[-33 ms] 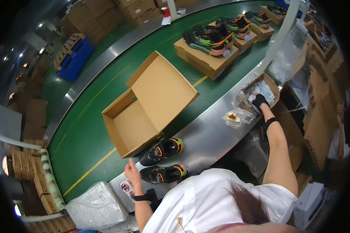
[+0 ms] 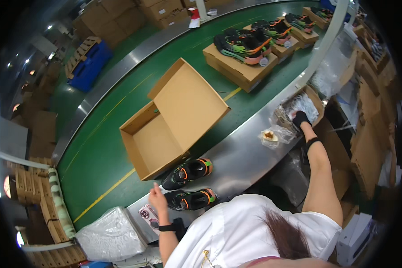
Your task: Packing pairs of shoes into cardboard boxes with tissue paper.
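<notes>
My left hand (image 2: 157, 196) hovers with fingers spread just left of two black sneakers with orange and green trim (image 2: 188, 171) (image 2: 191, 198), which lie on the steel ledge (image 2: 245, 156). It holds nothing. An open, empty cardboard shoebox (image 2: 165, 129) with its lid thrown back sits on the green conveyor belt (image 2: 102, 161), right behind the sneakers. My right hand (image 2: 300, 119), in a black glove, reaches into a small carton of white packets (image 2: 308, 103) at the right. Whether it grips anything there is hidden.
Shut shoeboxes with colourful sneakers on top (image 2: 243, 47) ride further along the belt. A small clear bag (image 2: 270, 136) lies on the ledge. A phone (image 2: 148, 213) lies by my left wrist, with a white plastic bundle (image 2: 109, 234) to its left. Stacked cartons stand at the right (image 2: 370, 102).
</notes>
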`<state>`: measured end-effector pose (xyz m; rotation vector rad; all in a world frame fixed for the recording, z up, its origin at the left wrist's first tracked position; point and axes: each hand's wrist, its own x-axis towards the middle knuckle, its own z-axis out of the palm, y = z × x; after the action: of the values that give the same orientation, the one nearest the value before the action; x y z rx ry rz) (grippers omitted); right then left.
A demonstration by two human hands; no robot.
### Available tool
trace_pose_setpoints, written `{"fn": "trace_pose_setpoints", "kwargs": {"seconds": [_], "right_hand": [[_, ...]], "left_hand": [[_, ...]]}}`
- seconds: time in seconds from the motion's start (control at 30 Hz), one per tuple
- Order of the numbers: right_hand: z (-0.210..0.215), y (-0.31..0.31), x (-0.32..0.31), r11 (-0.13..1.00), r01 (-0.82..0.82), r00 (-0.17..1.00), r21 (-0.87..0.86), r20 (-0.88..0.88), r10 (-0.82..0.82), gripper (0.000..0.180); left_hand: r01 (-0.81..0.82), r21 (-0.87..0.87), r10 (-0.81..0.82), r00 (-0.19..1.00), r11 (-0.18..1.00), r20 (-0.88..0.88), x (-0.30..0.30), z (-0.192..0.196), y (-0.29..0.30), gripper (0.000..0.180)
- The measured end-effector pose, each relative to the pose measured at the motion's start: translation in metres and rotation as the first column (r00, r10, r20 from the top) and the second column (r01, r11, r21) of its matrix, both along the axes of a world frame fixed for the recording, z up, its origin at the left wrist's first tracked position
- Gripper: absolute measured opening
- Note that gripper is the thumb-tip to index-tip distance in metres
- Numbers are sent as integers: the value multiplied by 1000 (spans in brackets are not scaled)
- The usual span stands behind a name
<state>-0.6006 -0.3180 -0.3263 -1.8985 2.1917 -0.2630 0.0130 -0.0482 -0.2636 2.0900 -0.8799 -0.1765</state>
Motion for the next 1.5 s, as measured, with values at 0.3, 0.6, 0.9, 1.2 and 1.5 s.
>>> {"fn": "trace_pose_setpoints", "kwargs": {"seconds": [0.3,0.6,0.9,1.2,1.5], "right_hand": [[0,-13,8,997,44,998,-69,-38,-47,20],[-38,-29,-117,991,-102,995,-91,-6,102,27],[117,-25,125,773,-23,925,-634,280,258,31],[140,77,512,652,-731,609,-200,239,756,65],[80,169,620,317,-894,379,317,156,912,46]], "left_hand": [[-346,-25,318,888,938,-332,-5,-1,71,39],[-556,-193,370,735,808,-569,92,44,161,28],[-656,174,676,731,734,-97,244,-3,303,27],[-517,646,426,850,562,309,274,-11,305,70],[-378,593,317,925,711,210,286,-18,321,61]]}}
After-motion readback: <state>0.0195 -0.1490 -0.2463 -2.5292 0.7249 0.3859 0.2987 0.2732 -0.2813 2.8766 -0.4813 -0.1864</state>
